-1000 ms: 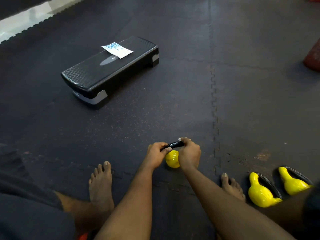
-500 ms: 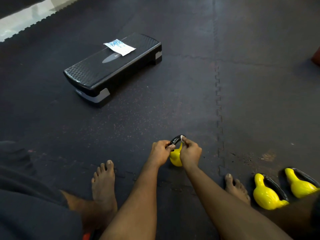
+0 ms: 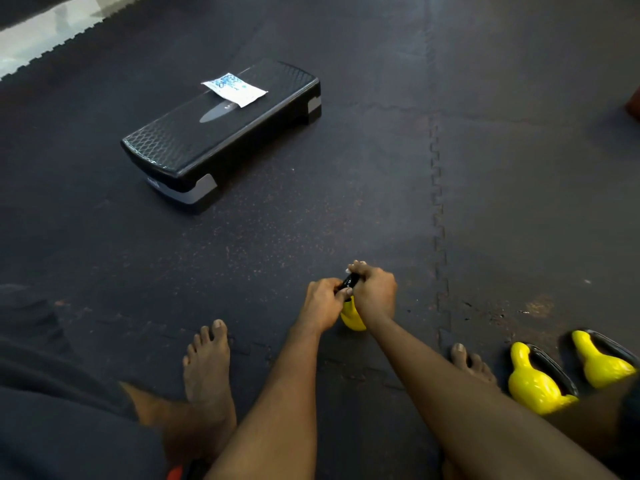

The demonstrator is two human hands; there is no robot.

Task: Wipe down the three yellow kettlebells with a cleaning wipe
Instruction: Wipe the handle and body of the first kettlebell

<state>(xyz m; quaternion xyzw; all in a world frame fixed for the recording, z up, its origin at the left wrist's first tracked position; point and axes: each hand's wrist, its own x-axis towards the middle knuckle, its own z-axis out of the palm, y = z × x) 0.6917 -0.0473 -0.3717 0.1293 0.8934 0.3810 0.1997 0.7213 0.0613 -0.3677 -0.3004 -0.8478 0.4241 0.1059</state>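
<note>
A small yellow kettlebell (image 3: 351, 318) with a black handle stands on the dark floor mat in front of me. My left hand (image 3: 322, 304) and my right hand (image 3: 375, 292) both grip its black handle from either side, hiding most of it. Two more yellow kettlebells (image 3: 535, 384) (image 3: 602, 363) lie tilted on the mat at the lower right, beside my right foot. A white and blue wipe packet (image 3: 233, 89) lies on top of the black step platform (image 3: 221, 133) further back. No loose wipe shows in either hand.
My bare left foot (image 3: 207, 362) and right foot (image 3: 472, 362) rest on the mat on either side of my arms. A jagged mat seam (image 3: 437, 202) runs front to back right of centre. A reddish object (image 3: 633, 102) pokes in at the right edge.
The kettlebell's handle has turned from lying crosswise to pointing away from me between my hands. My hands have closed in nearer each other on it.
</note>
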